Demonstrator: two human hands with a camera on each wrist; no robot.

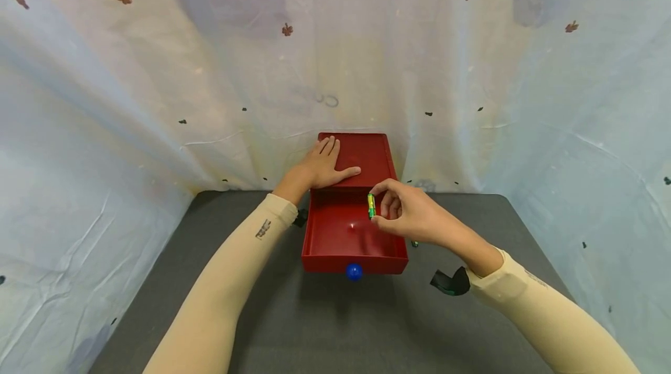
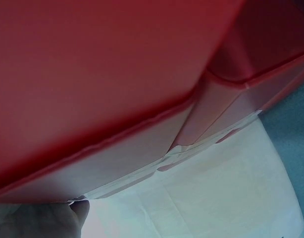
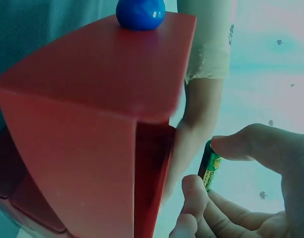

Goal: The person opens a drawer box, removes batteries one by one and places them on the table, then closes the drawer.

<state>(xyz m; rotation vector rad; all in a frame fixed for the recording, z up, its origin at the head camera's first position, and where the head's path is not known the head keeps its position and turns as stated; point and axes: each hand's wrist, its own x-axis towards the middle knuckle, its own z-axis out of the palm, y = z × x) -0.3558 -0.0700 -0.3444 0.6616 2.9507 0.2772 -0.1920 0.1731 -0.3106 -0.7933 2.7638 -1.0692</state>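
A red drawer point(image 1: 341, 223) with a round blue knob point(image 1: 354, 272) is pulled out from a red cabinet point(image 1: 369, 158). On the cabinet's top rests my left hand point(image 1: 321, 167), its fingers and thumb spread. My right hand point(image 1: 416, 211) pinches a small green and yellow battery point(image 1: 371, 205) by its ends, between thumb and fingertip, above the drawer's right part. In the right wrist view, the battery point(image 3: 210, 166) appears beside the drawer's side wall point(image 3: 73, 153). Red surfaces fill most of the left wrist view, with a bit of the left hand point(image 2: 40, 220) at the bottom corner.
Another small green item point(image 1: 415, 243) lies on the dark grey table point(image 1: 335, 327) just right of the drawer, partly hidden by my right hand. A pale sheet point(image 1: 335, 71) with leaf prints hangs behind the cabinet and along both sides.
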